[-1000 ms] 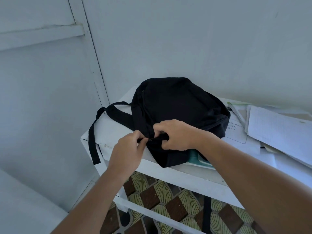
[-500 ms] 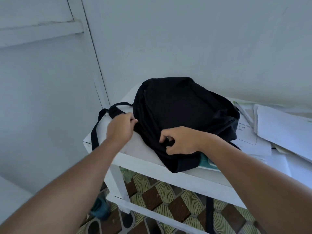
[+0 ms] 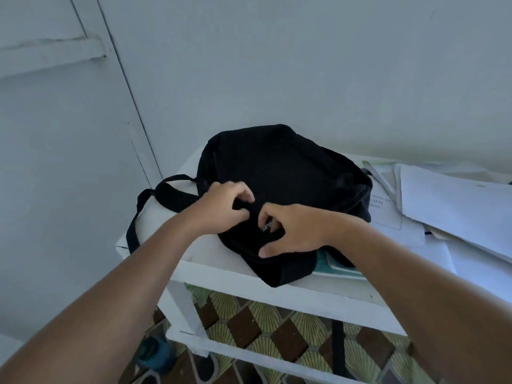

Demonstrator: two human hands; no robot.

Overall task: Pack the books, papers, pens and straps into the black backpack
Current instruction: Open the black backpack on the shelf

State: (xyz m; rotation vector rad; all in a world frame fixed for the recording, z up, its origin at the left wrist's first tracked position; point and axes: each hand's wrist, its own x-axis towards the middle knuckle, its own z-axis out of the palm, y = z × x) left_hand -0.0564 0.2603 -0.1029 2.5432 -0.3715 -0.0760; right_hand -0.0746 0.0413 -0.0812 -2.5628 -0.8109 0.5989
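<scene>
The black backpack lies flat on the left end of a white table. My left hand grips a fold of the bag's fabric near its front edge, fingers curled round it. Just to its right, my right hand pinches a small metal zipper pull on the bag. One black shoulder strap loops off the bag's left side and hangs over the table edge. A teal book sticks out from under the bag's front right corner. White papers lie piled to the right.
Pale walls stand close behind and to the left of the table. Under the table is a white crossbar over a patterned tile floor, with a teal object on the floor by the left leg.
My left hand has come back from the strap at the bag's left side to the front of the bag, beside my right hand. The right hand has stayed at the zipper.
</scene>
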